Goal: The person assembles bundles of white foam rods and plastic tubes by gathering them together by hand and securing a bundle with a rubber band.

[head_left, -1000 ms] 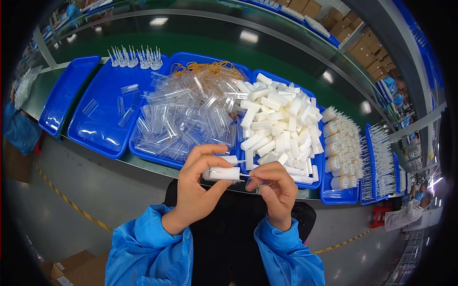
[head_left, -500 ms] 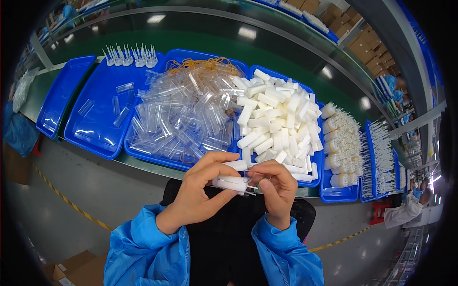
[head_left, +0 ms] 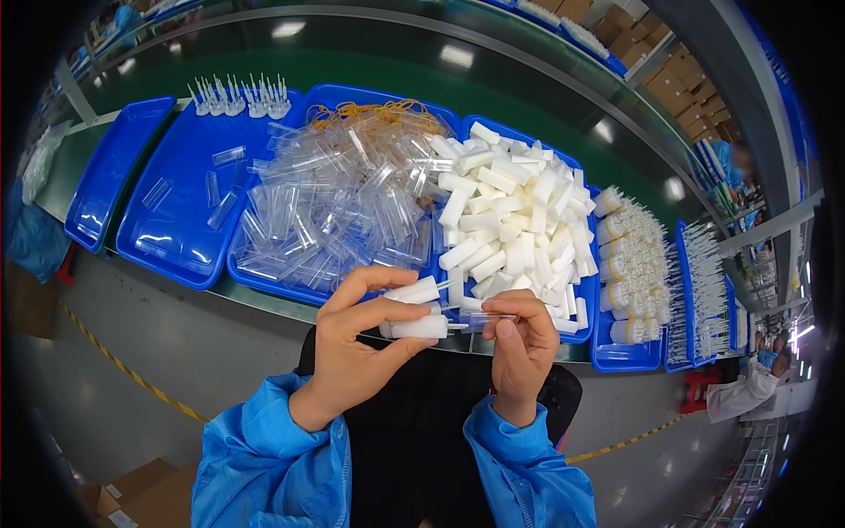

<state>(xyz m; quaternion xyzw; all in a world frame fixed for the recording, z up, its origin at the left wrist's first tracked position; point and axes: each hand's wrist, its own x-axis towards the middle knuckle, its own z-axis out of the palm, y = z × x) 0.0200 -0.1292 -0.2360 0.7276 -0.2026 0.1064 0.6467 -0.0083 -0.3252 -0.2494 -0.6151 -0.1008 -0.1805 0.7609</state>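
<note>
Loose blue sleeves [head_left: 273,462], wrinkled cuffs [head_left: 268,409], black clothing [head_left: 409,449], bare hands [head_left: 356,348]

White pieces [head_left: 419,327] look matt, foam-like; clear film piece [head_left: 477,323] shines, smooth plastic. Blue trays [head_left: 167,257] gleam, slick plastic. Green belt [head_left: 370,55] reflects glossily. Blue sleeves [head_left: 264,449] show creased, faintly lustrous cloth; brown cartons [head_left: 163,497], dull cardboard.

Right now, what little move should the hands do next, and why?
Perhaps ease the clear plastic piece, pinched in the right hand, leftward toward the lower white piece: the left hand holds that one, and its thin rod points toward the clear piece.
</note>
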